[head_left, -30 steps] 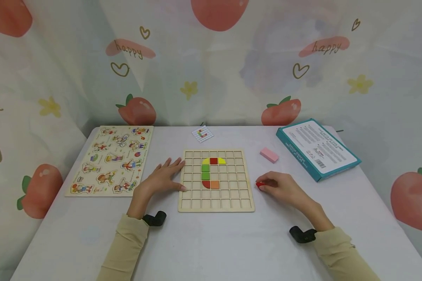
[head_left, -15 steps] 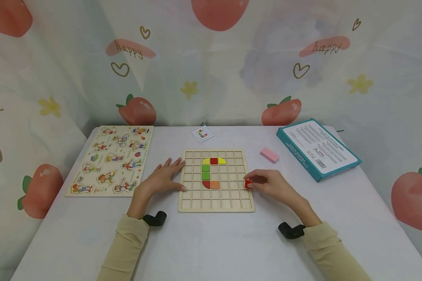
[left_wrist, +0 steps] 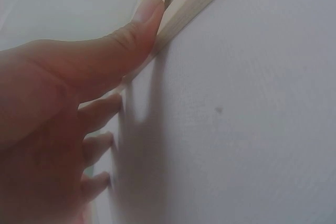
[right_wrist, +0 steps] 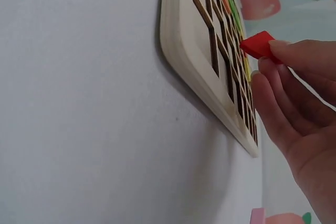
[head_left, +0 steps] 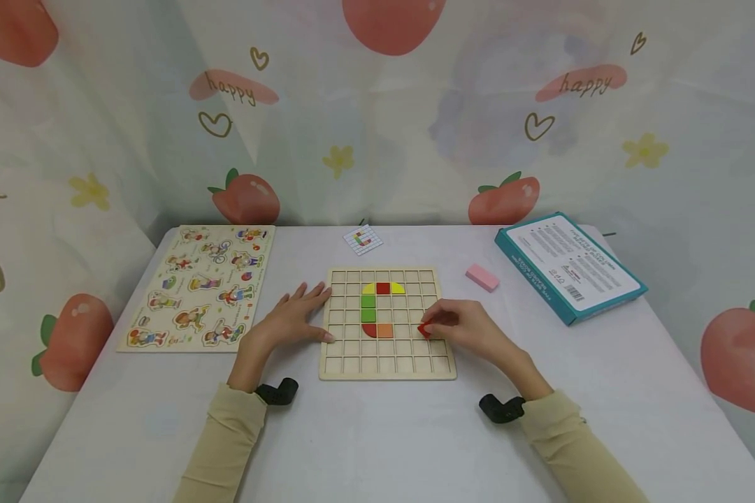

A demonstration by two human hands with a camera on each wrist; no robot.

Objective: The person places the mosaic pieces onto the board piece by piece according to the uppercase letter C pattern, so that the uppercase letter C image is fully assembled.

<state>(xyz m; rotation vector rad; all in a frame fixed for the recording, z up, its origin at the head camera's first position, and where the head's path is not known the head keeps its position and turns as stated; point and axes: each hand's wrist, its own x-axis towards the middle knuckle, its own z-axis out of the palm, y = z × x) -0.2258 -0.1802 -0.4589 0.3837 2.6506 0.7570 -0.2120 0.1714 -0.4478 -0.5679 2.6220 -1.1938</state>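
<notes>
A wooden grid board (head_left: 346,349) lies at the middle of the table. In its cells, coloured pieces form a C shape: two yellow rounded pieces, a red square (head_left: 383,288), two green squares (head_left: 368,308), a red rounded piece (head_left: 369,330) and an orange square (head_left: 385,330). Over the board's right half, my right hand (head_left: 472,328) pinches a red tile (right_wrist: 257,44) between thumb and fingertips; the right wrist view shows it tilted above the grid. My left hand (head_left: 292,318) rests at the board's left edge with fingers spread and thumb (left_wrist: 149,11) on the rim.
A small pattern card (head_left: 362,239) lies behind the board. To the right are a pink block (head_left: 482,277) and a teal-edged box (head_left: 569,269). At the left lies a picture puzzle board (head_left: 198,288). A patterned curtain (head_left: 377,126) hangs behind the white table.
My right hand has moved left with the red tile, from beside the board to over its right-hand cells. The left hand has stayed in place.
</notes>
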